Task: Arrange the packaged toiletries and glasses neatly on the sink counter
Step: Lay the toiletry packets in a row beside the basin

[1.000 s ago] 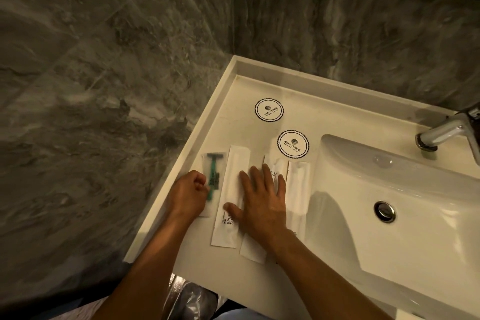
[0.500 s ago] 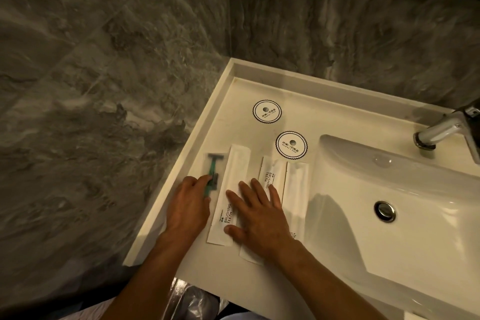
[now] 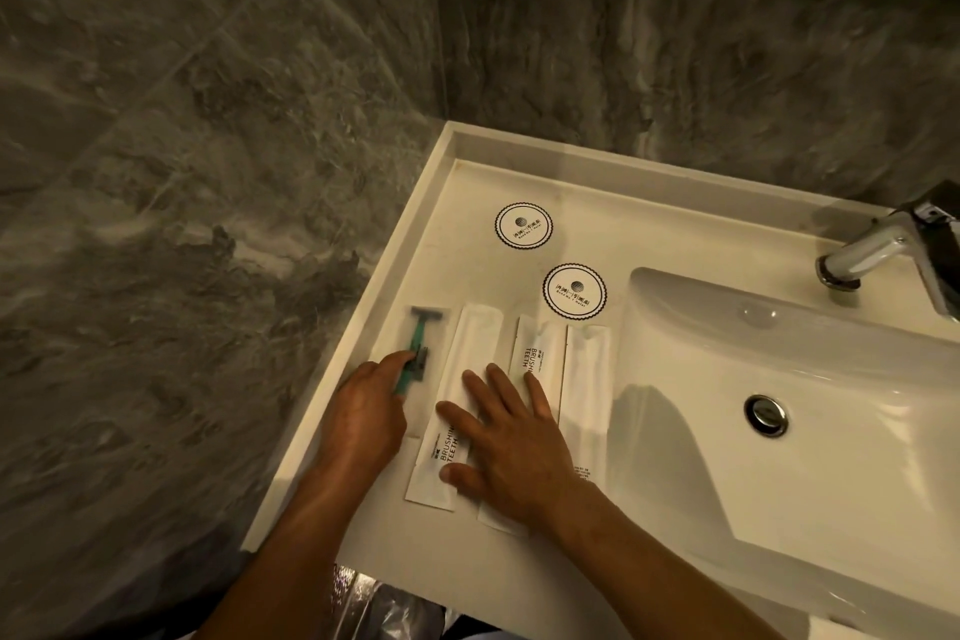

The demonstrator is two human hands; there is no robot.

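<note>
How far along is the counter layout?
Done: three white packets lie side by side below two round coasters. In hand: the left hand nudges the razor pack into line; the right hand lies flat on the packets. Left: no glasses in view.

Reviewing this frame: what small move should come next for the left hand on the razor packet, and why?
Probably slide the razor packet a little nearer the body with the left hand: its top edge sits above the toothbrush packets, while the right hand pins those flat, so the row looks uneven.

faucet (image 3: 883, 250) cut off at right edge, packet (image 3: 537, 364) ends under right hand (image 3: 511, 452)
</note>
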